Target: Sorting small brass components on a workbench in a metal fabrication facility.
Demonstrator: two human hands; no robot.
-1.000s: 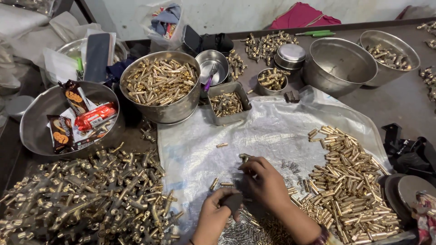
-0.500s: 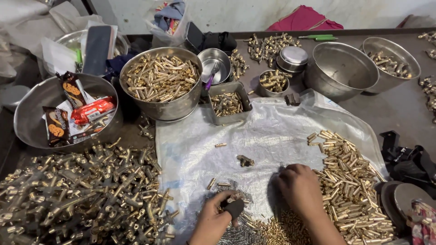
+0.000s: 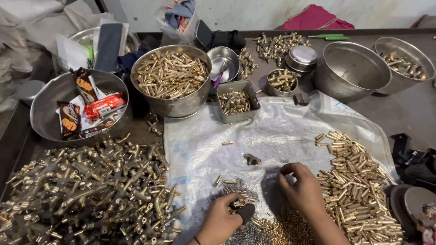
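- Gripping a small brass fitting (image 3: 239,202) between thumb and fingertips, the left hand (image 3: 221,222) has its grip closed on the piece, with a dark rounded tool (image 3: 246,212) tucked under the palm, close to the near edge of the bench.
- Just beside it, the right hand (image 3: 303,190) rests palm down on the clear plastic sheet (image 3: 272,131); its fingers curl at the tips, and whether its grip has hold of anything cannot be told.
- Small silvery springs (image 3: 231,186) and short brass pins (image 3: 281,229) lie heaped around both hands.
- Right of the right hand, a long pile of brass tubes (image 3: 359,181) runs along the sheet's right edge.
- At the bench's near left corner sprawls a large heap of brass valve bodies (image 3: 86,190).
- Mid-sheet lies one dark fitting (image 3: 251,159), apart from the piles.
- Farther back stand a small square tray (image 3: 237,101) and a steel bowl of brass tubes (image 3: 171,78).
- Left of that, a steel basin (image 3: 50,109) holds snack packets (image 3: 86,106).
- Toward the far right corner sit an empty steel bowl (image 3: 352,68) and another bowl (image 3: 404,56) with a few brass parts.
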